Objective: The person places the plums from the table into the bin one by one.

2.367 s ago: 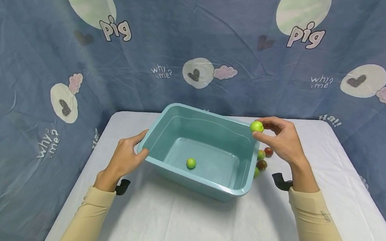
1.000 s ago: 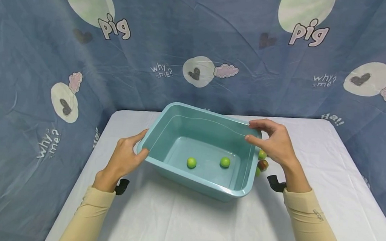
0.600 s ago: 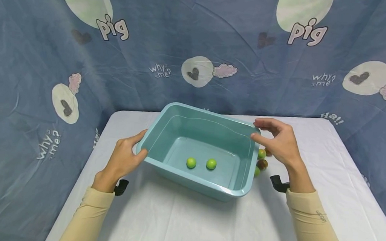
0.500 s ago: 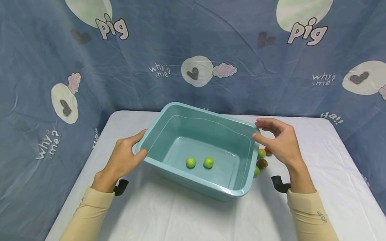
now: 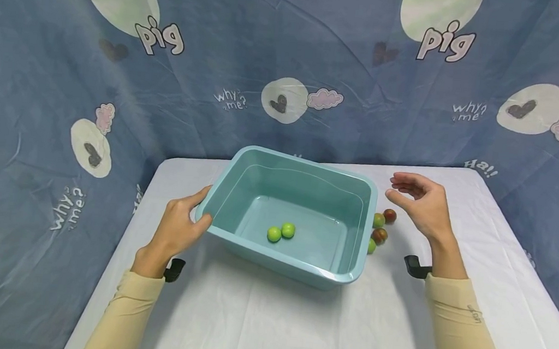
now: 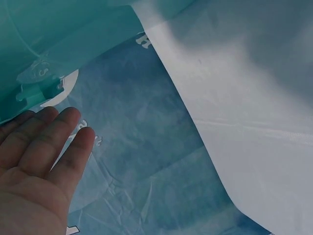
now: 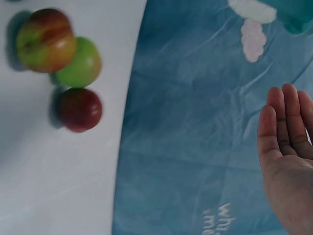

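A teal plastic basin (image 5: 301, 268) sits tilted toward the left side in the head view, and my left hand (image 5: 179, 229) holds its left rim, thumb over the edge and fingers on the outside. Inside the basin, two small round green fruits (image 5: 281, 232) lie side by side on the floor. My right hand (image 5: 422, 205) hovers to the right of the basin, its fingers loosely curved and nothing between them. Below and left of it lie several small round fruits: a dark red one (image 5: 390, 216), a red-green one (image 5: 380, 236) and green ones (image 5: 379, 220) partly hidden by the basin.
A white cloth (image 5: 292, 323) covers the table. Right behind the table's back edge hangs a blue printed curtain (image 5: 190, 118), which also runs along both sides. A black wrist camera mount (image 5: 417, 267) juts from the right wrist.
My right hand let a green fruit fall into the basin, then drew back right. That fruit rolled left across the basin floor to the other green one. My left hand stays on the rim.
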`<state>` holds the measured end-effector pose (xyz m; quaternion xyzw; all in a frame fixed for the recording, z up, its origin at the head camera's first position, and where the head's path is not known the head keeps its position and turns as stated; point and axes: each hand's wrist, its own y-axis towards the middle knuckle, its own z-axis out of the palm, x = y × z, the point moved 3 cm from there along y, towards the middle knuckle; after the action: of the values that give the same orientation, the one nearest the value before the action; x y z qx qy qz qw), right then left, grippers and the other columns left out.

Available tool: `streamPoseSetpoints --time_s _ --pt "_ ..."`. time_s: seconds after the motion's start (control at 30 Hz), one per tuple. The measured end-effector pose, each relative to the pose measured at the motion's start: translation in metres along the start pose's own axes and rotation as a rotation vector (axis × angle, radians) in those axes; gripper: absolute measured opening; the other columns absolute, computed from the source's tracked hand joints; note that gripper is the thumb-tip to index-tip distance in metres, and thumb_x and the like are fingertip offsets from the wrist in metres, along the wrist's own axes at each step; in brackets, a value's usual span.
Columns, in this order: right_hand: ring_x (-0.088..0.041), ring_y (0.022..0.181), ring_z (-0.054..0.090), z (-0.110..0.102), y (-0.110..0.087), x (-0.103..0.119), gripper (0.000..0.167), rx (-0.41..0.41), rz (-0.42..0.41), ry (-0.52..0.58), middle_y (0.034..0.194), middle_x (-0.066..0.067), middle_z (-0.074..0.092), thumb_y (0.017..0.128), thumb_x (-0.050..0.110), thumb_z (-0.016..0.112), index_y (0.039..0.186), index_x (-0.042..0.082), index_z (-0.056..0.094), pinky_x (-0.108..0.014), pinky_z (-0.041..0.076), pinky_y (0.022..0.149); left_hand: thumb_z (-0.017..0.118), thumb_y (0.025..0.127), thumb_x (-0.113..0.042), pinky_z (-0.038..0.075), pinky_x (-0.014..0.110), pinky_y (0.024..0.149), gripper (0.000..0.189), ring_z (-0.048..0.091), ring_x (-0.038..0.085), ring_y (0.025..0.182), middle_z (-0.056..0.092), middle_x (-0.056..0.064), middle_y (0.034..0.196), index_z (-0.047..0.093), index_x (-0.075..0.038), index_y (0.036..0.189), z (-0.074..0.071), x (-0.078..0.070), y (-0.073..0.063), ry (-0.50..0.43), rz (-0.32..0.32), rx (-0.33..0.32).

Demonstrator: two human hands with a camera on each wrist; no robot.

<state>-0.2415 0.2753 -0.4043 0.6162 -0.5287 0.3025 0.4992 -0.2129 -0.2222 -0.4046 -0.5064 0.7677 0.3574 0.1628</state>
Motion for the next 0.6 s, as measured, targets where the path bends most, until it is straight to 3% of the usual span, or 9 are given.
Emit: streamPoseSetpoints --time_s 0.2,0.43,0.6 --pt "-0.011 0.097 0.064 -0.001 -0.004 -0.02 0.044 -0.031 0.087 -0.017 0.117 -0.017 0.069 0.089 0.017 0.078 0.127 -0.003 0.067 -0.019 0.047 0.091 0.059 0.081 -0.002 0.049 0.056 0.095 0.061 0.061 0.037 0.122 0.062 0.021 0.135 0.057 0.004 0.142 -0.001 0.0 0.0 0.009 0.004 -0.004" --pt "-0.013 0.098 0.062 0.002 -0.011 -0.042 0.047 -0.044 0.19 -0.012 0.117 -0.009 0.068 0.09 0.021 0.077 0.13 0.0 0.066 -0.015 0.047 0.086 0.06 0.081 -0.003 0.049 0.056 0.095 0.061 0.061 0.037 0.121 0.062 0.021 0.134 0.057 0.004 0.142 0.0 -0.001 0.001 0.018 0.01 -0.002" --pt "-0.012 0.095 0.062 0.002 -0.015 -0.055 0.05 -0.055 0.211 -0.004 0.119 -0.018 0.066 0.091 0.021 0.076 0.132 -0.004 0.063 -0.015 0.048 0.081 0.06 0.08 -0.003 0.049 0.056 0.095 0.061 0.061 0.037 0.122 0.062 0.021 0.134 0.058 0.003 0.141 0.0 -0.002 0.002 0.025 0.009 -0.001"
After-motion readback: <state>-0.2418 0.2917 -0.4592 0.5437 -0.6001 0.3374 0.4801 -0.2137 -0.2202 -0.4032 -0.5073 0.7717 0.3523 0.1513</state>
